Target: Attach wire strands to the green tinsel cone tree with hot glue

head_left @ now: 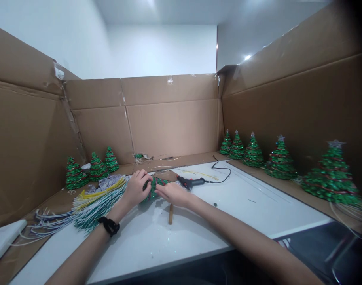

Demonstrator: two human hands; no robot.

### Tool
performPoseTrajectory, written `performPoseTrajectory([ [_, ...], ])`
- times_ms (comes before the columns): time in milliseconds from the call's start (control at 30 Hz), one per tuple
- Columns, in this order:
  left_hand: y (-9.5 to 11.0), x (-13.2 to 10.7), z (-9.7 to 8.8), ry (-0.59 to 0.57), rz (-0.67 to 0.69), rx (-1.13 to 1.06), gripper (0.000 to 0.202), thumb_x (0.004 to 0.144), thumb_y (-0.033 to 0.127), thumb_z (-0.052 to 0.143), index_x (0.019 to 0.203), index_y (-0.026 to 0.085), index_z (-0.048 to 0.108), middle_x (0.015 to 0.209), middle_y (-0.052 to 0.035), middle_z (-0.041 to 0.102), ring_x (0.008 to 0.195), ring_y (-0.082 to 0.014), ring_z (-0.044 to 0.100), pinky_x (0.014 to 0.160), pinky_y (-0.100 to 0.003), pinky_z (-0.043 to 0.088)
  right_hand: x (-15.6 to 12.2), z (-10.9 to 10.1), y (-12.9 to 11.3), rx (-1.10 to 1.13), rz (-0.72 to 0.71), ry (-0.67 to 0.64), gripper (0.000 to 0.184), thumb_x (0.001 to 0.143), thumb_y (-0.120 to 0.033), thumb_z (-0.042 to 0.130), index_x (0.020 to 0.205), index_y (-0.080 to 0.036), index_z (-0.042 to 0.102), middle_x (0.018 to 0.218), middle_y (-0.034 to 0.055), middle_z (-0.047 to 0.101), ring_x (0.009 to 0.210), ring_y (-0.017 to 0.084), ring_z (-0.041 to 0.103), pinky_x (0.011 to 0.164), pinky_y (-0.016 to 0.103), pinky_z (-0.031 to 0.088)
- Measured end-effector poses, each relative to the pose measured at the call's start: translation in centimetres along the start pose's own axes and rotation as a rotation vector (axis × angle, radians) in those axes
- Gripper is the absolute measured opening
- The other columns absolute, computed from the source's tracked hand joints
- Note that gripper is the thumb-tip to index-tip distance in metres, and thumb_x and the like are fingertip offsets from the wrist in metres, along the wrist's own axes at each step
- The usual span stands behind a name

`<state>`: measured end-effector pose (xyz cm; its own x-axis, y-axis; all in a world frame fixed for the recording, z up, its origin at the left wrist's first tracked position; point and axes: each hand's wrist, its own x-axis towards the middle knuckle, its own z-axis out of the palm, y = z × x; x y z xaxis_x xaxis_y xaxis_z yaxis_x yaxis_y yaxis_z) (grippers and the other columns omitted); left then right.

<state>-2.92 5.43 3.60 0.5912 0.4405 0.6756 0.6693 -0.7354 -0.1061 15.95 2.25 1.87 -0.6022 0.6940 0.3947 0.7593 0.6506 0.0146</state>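
Note:
A small green Christmas tree (152, 193), tinselly with red bits, lies on its side between my hands over the white board. My left hand (136, 188) curls round its left end, with a black band on the wrist. From the other side, my right hand (175, 194) presses its fingers together against the tree; the fingertips are partly hidden. Just beyond the right hand lies a black hot glue gun (192, 182) with its cord trailing back. A brown stick (170, 214) rests on the board below my right hand.
Bundled green, white and yellow wires (99, 206) spread left of my left hand. Several star-topped trees (281, 160) line the right side; three trees without stars (75, 174) stand at the left. Cardboard walls (171, 118) enclose the white board (133, 253). A white slab (7, 239) sits front left.

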Motion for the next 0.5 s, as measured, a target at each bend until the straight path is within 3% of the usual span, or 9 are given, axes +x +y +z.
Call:
performPoseTrajectory([
  [267, 0.4, -0.1, 0.1, -0.015, -0.026, -0.010, 0.016, 0.084, 0.015, 0.040, 0.083, 0.017, 0.056, 0.090, -0.0072, 0.053, 0.087, -0.0229, 0.047, 0.078, -0.037, 0.040, 0.1, 0.0, -1.1, 0.066, -0.017, -0.023, 0.039, 0.093, -0.042, 0.044, 0.066, -0.017, 0.058, 0.058, 0.0015, 0.057, 0.054, 0.012, 0.052, 0.050, 0.024, 0.020],
  [500, 0.2, -0.1, 0.6, 0.021, -0.029, 0.000, 0.018, 0.085, 0.018, 0.040, 0.084, 0.019, 0.058, 0.089, -0.0069, 0.054, 0.086, -0.0232, 0.047, 0.077, -0.037, 0.039, 0.3, -0.3, 0.7, 0.425, -0.069, 0.067, 0.010, 0.090, -0.025, 0.048, 0.096, -0.022, 0.056, 0.074, -0.0030, 0.061, 0.065, 0.011, 0.055, 0.057, 0.019, 0.033],
])
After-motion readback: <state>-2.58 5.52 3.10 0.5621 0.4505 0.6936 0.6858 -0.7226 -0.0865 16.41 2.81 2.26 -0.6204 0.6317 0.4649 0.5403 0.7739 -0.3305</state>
